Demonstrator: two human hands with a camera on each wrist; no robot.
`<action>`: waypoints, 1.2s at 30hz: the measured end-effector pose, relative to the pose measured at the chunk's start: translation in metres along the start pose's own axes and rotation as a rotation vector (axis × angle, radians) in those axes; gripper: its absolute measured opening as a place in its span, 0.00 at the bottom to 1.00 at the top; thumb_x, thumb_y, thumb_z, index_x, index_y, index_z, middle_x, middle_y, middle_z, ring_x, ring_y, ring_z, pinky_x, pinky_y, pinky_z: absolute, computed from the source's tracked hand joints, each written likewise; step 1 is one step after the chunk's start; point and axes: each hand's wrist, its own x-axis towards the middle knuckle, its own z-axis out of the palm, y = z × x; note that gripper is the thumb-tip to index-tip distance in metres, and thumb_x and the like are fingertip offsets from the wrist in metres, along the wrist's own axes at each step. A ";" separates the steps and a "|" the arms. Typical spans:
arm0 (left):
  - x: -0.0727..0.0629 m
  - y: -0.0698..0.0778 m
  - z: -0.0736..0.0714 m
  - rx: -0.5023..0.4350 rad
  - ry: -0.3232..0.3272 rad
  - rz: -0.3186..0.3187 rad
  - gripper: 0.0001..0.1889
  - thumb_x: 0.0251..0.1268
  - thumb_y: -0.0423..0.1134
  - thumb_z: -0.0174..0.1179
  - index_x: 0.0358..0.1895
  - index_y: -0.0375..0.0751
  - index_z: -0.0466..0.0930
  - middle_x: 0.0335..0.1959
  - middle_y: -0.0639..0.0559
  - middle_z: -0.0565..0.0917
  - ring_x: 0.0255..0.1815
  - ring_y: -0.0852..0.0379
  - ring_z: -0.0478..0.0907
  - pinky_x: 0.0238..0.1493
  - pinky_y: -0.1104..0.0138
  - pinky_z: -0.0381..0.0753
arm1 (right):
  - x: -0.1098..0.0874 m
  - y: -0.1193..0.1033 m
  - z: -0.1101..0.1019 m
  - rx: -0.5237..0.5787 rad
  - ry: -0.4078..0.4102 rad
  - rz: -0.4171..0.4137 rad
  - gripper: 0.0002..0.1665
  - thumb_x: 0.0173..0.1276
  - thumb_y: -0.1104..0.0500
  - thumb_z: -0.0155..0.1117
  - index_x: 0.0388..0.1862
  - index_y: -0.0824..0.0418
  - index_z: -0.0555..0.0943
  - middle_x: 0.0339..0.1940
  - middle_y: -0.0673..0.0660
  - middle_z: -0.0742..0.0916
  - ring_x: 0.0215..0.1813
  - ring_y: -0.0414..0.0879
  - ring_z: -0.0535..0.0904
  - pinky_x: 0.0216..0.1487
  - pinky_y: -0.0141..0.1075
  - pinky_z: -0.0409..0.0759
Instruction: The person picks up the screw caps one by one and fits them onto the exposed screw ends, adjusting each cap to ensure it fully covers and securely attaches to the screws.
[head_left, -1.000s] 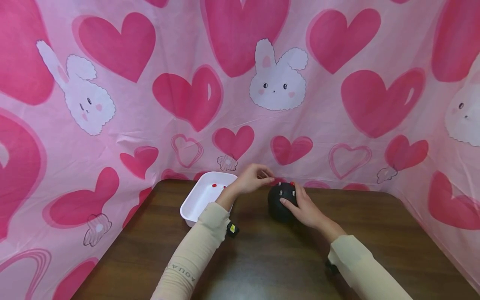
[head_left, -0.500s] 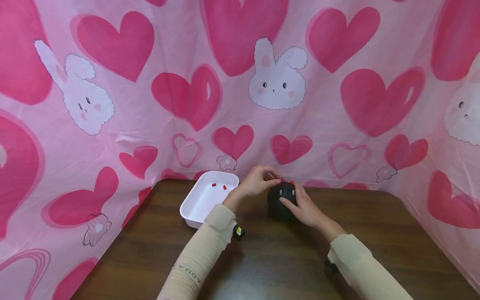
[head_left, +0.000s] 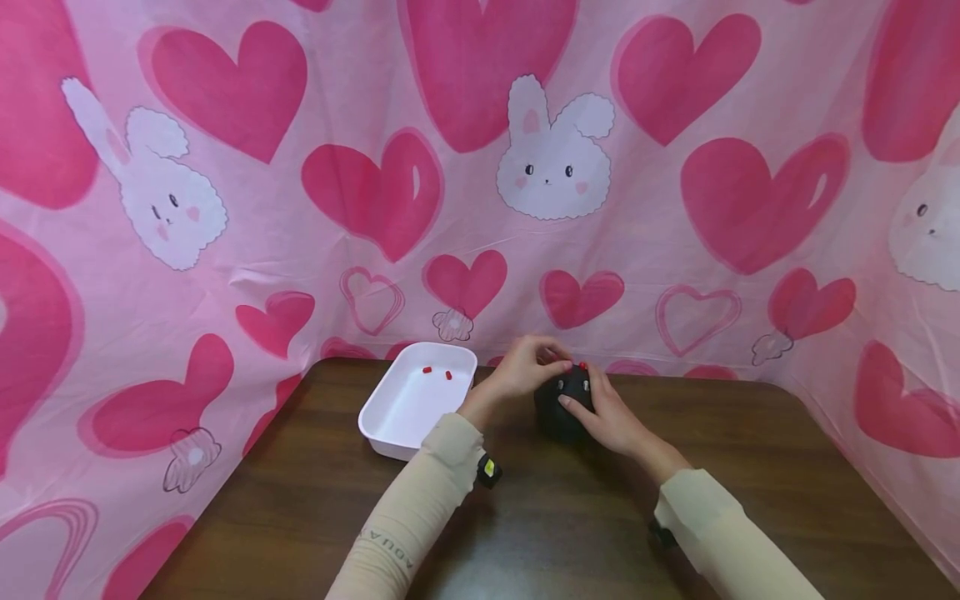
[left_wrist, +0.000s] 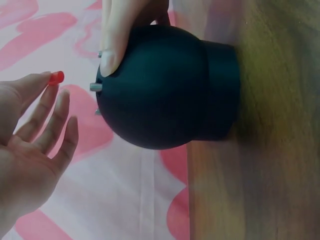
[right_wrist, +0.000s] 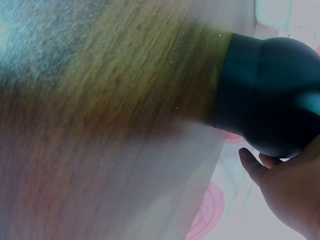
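Now the left hand pinches a small red cylinder near the silvery pegs of a smooth black dome, which the right hand clasps upright on the wood-grained table, apart from a rounded white tray.

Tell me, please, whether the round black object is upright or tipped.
Upright: the round black object stands base-down on the brown wood-grain table, silvery pegs uppermost.

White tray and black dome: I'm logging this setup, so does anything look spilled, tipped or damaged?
Nothing stands out: the black dome is upright on the table; two red pieces lie inside the white tray.
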 end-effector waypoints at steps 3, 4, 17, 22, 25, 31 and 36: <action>0.000 0.000 0.005 -0.017 0.015 -0.003 0.07 0.69 0.34 0.67 0.47 0.41 0.90 0.40 0.50 0.89 0.38 0.58 0.84 0.41 0.71 0.84 | 0.000 0.000 0.000 0.004 0.007 -0.014 0.50 0.76 0.40 0.60 0.80 0.65 0.50 0.71 0.68 0.67 0.67 0.65 0.71 0.70 0.64 0.68; 0.001 -0.001 0.007 -0.022 0.018 -0.003 0.07 0.69 0.34 0.67 0.47 0.41 0.90 0.40 0.50 0.89 0.38 0.58 0.84 0.41 0.71 0.84 | 0.000 0.000 0.000 0.004 0.010 -0.018 0.49 0.76 0.40 0.60 0.80 0.65 0.51 0.71 0.68 0.67 0.67 0.65 0.71 0.70 0.64 0.68; 0.005 -0.002 0.022 -0.030 0.052 0.016 0.09 0.67 0.34 0.69 0.47 0.38 0.90 0.41 0.50 0.90 0.41 0.61 0.85 0.48 0.70 0.83 | 0.000 0.000 0.000 0.004 0.024 -0.034 0.49 0.76 0.41 0.61 0.81 0.62 0.50 0.73 0.69 0.66 0.69 0.66 0.69 0.71 0.64 0.65; 0.008 -0.002 0.028 -0.010 0.061 0.025 0.09 0.67 0.34 0.69 0.47 0.39 0.90 0.40 0.52 0.91 0.41 0.64 0.84 0.47 0.71 0.83 | 0.000 0.000 0.001 -0.001 0.027 -0.041 0.49 0.76 0.42 0.61 0.81 0.62 0.48 0.76 0.69 0.63 0.74 0.66 0.65 0.73 0.65 0.61; 0.008 -0.003 0.032 -0.001 0.062 0.019 0.08 0.67 0.35 0.69 0.46 0.40 0.91 0.38 0.53 0.91 0.39 0.64 0.83 0.44 0.73 0.82 | 0.000 0.000 0.001 -0.002 0.026 -0.041 0.49 0.76 0.42 0.61 0.81 0.62 0.48 0.76 0.70 0.63 0.75 0.66 0.63 0.74 0.65 0.59; 0.009 -0.003 0.037 0.012 0.064 -0.001 0.06 0.66 0.35 0.70 0.44 0.42 0.91 0.35 0.54 0.90 0.34 0.65 0.81 0.39 0.74 0.81 | -0.001 0.000 0.001 0.009 0.018 -0.041 0.50 0.77 0.42 0.60 0.81 0.64 0.48 0.77 0.70 0.62 0.77 0.65 0.60 0.75 0.65 0.57; 0.009 -0.003 0.040 0.029 0.061 0.004 0.07 0.65 0.35 0.71 0.44 0.42 0.92 0.35 0.53 0.89 0.33 0.66 0.81 0.38 0.75 0.80 | -0.002 0.001 0.001 0.014 0.022 -0.045 0.49 0.77 0.42 0.60 0.82 0.64 0.48 0.77 0.70 0.62 0.77 0.65 0.60 0.75 0.65 0.57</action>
